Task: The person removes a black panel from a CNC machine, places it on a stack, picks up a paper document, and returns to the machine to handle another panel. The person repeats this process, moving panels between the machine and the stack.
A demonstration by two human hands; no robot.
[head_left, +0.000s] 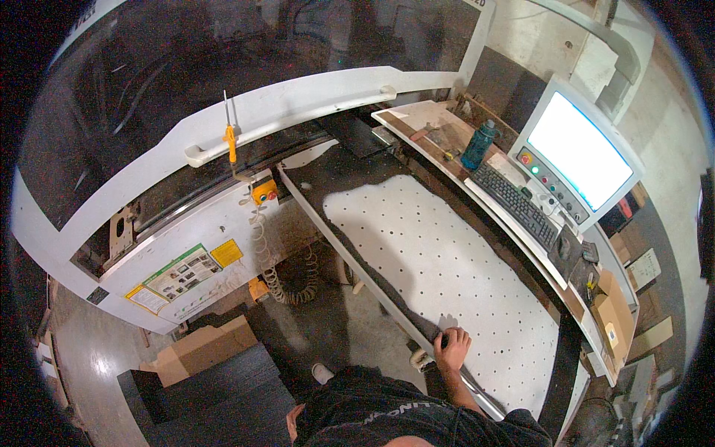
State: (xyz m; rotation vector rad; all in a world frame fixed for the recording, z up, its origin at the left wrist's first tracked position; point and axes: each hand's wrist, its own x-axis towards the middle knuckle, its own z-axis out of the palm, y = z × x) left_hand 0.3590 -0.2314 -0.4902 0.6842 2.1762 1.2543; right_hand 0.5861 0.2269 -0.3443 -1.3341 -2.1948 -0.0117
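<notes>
My right hand (451, 349) is at the near left edge of a white table top (447, 253) dotted with small holes. Its fingers are curled, and a small dark patch shows between thumb and fingers; whether that is a held thing or the table's dark border is unclear. A pale metal rail (357, 261) runs along that side of the table. Low at my left side, only part of my left hand (293, 423) shows beside my dark shirt, its fingers mostly hidden.
Across the back stands a large white machine with a dark window (261, 67). A yellow air gun (231, 141) hangs at its handle, above a coiled hose (294, 290). On the right are a lit monitor (581, 153), keyboard (514, 205) and bottle (478, 144). Dark panels (216, 395) lie lower left.
</notes>
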